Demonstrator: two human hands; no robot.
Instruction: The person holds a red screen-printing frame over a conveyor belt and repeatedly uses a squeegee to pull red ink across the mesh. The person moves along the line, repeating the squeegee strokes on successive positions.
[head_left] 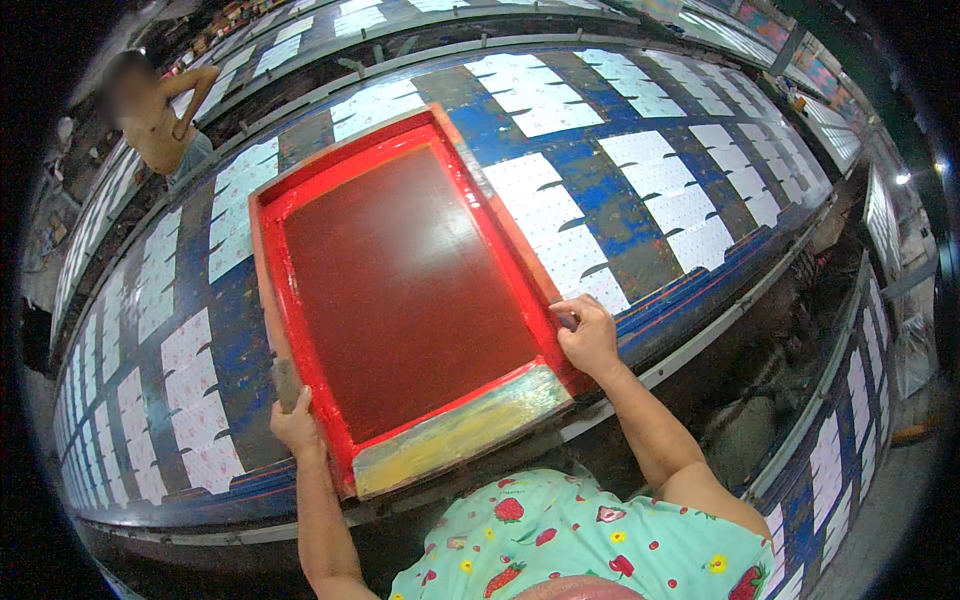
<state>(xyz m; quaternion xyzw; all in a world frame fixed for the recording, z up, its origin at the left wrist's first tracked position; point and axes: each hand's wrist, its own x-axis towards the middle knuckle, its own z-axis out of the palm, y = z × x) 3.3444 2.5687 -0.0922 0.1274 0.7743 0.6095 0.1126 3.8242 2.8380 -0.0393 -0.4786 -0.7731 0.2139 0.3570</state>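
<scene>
Gripping both long sides, a red printing screen frame (400, 290) is held flat on the blue bench (600, 190), likely for alignment over white printed sheets (560, 225). Left hand (296, 425) and right hand (590, 335) are clamped on its near corners, well apart.

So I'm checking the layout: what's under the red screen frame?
The red screen frame lies on the long blue table, among rows of white pieces. Whatever sits directly beneath its mesh is covered.

Mint-green top (600, 535), strawberry and flower print, bare forearms
</scene>
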